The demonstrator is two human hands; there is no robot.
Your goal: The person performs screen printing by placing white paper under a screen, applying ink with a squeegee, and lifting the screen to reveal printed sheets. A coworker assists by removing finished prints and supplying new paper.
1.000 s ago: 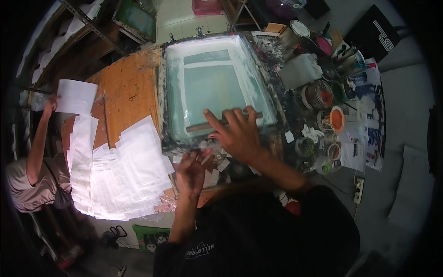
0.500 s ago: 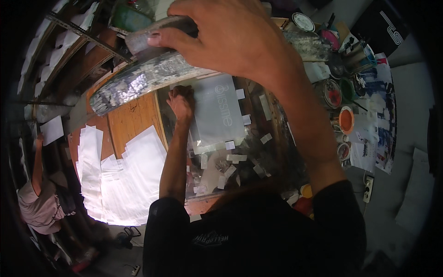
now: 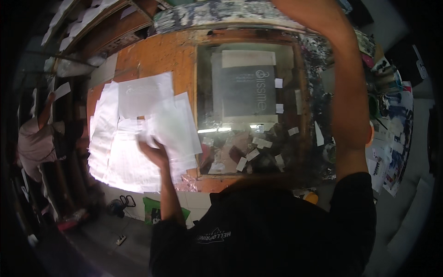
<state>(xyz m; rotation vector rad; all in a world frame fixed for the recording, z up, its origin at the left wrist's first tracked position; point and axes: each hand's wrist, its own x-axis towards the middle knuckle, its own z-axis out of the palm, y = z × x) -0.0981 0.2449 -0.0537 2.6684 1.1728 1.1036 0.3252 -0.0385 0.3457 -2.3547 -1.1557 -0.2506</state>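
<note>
Sheet (image 3: 177, 127) in the left hand (image 3: 154, 152), frame (image 3: 221, 14) lifted at the top of the picture.
The left fingers are closed on a translucent sheet at centre left, above the stack of sheets (image 3: 124, 152) on the orange tabletop (image 3: 157, 55). The right arm (image 3: 346, 92) reaches to the top edge; its hand is out of view, so its fingers cannot be told. The glass bed (image 3: 249, 138) at centre carries a dark plate (image 3: 249, 90) and tape tabs; no sheet lies on it yet, so placing appears left to do.
</note>
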